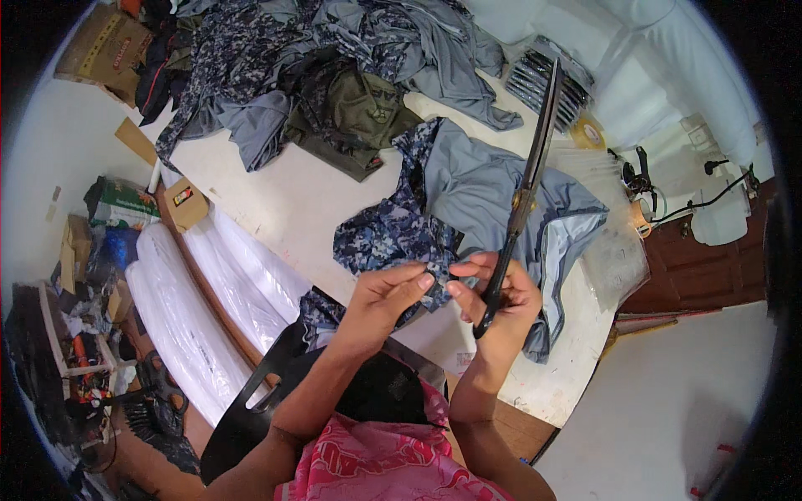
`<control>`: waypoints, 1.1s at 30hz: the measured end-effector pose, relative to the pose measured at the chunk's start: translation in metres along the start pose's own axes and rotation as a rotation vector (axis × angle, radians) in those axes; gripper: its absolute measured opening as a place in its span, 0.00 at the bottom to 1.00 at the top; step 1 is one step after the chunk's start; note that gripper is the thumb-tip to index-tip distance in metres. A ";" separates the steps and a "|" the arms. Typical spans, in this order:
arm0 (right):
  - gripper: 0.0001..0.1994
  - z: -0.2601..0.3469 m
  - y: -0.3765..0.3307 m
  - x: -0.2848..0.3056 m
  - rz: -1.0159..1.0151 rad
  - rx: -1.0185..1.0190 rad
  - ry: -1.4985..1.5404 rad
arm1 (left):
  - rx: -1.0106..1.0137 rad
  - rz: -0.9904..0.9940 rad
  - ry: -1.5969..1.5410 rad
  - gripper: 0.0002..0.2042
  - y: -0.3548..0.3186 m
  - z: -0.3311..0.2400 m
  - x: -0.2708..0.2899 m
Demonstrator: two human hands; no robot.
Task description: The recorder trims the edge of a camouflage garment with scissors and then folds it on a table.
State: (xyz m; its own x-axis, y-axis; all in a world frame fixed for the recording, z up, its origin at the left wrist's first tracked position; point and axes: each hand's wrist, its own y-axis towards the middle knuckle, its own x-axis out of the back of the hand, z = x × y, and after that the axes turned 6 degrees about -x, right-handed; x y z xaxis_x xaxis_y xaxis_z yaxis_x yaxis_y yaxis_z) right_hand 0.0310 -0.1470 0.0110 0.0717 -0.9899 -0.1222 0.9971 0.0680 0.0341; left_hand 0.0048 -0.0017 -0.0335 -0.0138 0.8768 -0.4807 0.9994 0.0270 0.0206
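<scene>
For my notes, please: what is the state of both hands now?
Left hand: closed in a pinch over camouflage cloth; held thing unclear.
Right hand: closed, holding scissors.

A white table (309, 209), its surface lightly marked, runs from the far wall toward the viewer. Across its far end spreads a rumpled heap of blue-camouflage and grey clothing (242, 58), with an olive-green garment (359, 108) at the near side. Closer, a grey and blue-camouflage garment (468, 171) lies loosely spread. Along the right side are a clear-wrapped pack of dark items (547, 92), a yellowish tape roll (587, 132) and clear plastic (614, 263)
</scene>
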 end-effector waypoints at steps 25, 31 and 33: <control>0.11 -0.012 0.013 0.001 0.047 -0.043 0.207 | -0.013 -0.152 -0.027 0.08 -0.001 0.015 -0.002; 0.18 -0.038 -0.016 0.035 0.288 -0.127 0.181 | -0.074 -0.221 -0.106 0.06 0.010 0.009 0.007; 0.26 -0.068 -0.024 0.059 0.525 -0.065 0.274 | -0.087 -0.261 -0.121 0.06 0.014 0.006 0.011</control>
State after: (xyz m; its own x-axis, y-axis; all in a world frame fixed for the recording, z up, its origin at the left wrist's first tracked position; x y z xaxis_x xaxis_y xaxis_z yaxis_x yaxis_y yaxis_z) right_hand 0.0126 -0.1986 -0.0640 0.5508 -0.7543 -0.3574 0.8255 0.5556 0.0997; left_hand 0.0184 0.0050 -0.0441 -0.2606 0.7713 -0.5807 0.9562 0.2892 -0.0450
